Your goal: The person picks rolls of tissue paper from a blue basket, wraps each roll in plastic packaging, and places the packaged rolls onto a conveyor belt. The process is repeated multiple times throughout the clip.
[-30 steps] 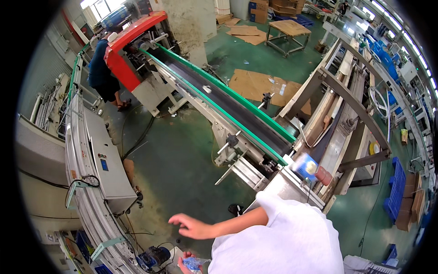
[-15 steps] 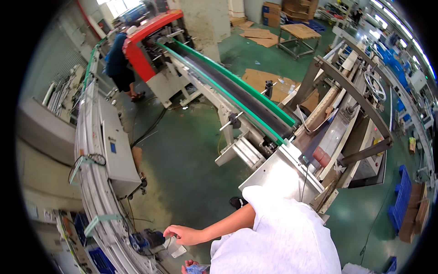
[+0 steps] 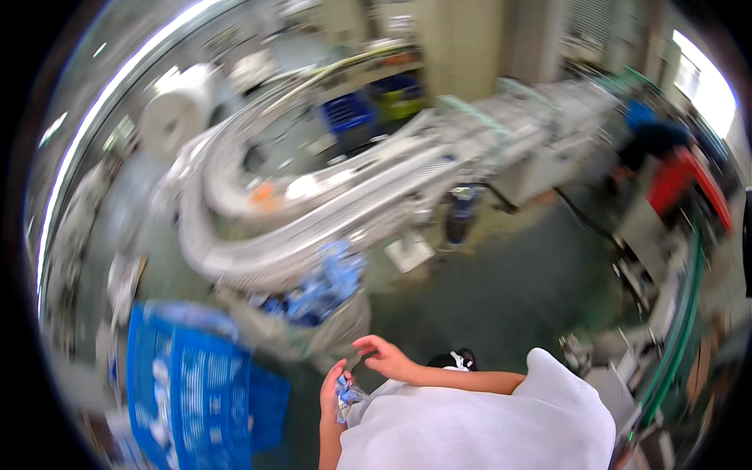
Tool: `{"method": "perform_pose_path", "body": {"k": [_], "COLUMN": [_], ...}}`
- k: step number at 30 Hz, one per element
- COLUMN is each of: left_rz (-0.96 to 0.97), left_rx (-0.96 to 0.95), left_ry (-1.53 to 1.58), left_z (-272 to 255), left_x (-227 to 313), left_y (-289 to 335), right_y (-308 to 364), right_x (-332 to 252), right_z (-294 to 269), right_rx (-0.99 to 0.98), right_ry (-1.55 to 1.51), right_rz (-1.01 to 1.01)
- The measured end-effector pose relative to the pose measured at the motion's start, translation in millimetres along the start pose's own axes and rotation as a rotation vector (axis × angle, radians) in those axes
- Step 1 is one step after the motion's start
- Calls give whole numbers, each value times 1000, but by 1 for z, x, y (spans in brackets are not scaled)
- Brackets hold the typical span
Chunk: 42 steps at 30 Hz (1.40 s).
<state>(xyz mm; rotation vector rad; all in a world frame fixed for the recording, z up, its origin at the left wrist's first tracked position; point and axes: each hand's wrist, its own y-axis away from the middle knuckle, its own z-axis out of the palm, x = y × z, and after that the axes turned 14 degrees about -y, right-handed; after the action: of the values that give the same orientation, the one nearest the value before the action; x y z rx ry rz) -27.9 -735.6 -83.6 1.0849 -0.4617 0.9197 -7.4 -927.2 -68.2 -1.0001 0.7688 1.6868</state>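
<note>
In front of my body, my left hand [image 3: 330, 394] is closed on a small blue and clear plastic wrapper [image 3: 346, 396], which looks crumpled. Just beyond it and to the right, my right hand [image 3: 385, 362] reaches across from the right with loosely curved, parted fingers and nothing in them. Past both hands stands a pale sack [image 3: 337, 329] with blue plastic pieces [image 3: 327, 286] heaped in its mouth. Motion blurs much of the view, so I cannot make out the print or exact shape of the wrapper.
A curved conveyor [image 3: 235, 254] bends around ahead and runs off to the far right. Left of my hands sits a large blue printed bag [image 3: 192, 392]. A person in dark clothes [image 3: 654, 145] bends by a red machine [image 3: 677, 184]. A green-edged conveyor [image 3: 681, 329] lies at right.
My view has swung left, bringing the curved conveyor, the sack and the blue bag into sight. My left hand, still holding the wrapper, shows more fully, and my right hand is close to it.
</note>
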Motion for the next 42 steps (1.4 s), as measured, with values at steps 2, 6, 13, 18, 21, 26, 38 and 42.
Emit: {"method": "perform_pose_path", "body": {"k": [2,6,13,18,21,26,38,42], "left_rz": [105,319,371,301,208,202,49,133], "left_rx": [89,569,581,746,849,752,874,1020], "left_ry": [85,236,680,525,558,463,360,59], "left_z": [-47,-100,-118,-207,-248,-299,-375,-436], "left_x": [-3,-8,39,21,36,107,162,190], "left_y": [34,77,105,106,96,59,83,128], "right_y": [-18,-34,-151,-330,-362,-388,-453,-467], "right_x": [18,20,80,54,98,289,439,420], "right_z": [34,125,173,24,-53,-24,84,105], "right_rx": [-139,-832,-906,620,1114,673,-692,-814], "right_ry": [-63,342,662,971,1133,1395,1374,1328], "right_rz": [143,215,-368,-929,-550,-113,1104,1255]}}
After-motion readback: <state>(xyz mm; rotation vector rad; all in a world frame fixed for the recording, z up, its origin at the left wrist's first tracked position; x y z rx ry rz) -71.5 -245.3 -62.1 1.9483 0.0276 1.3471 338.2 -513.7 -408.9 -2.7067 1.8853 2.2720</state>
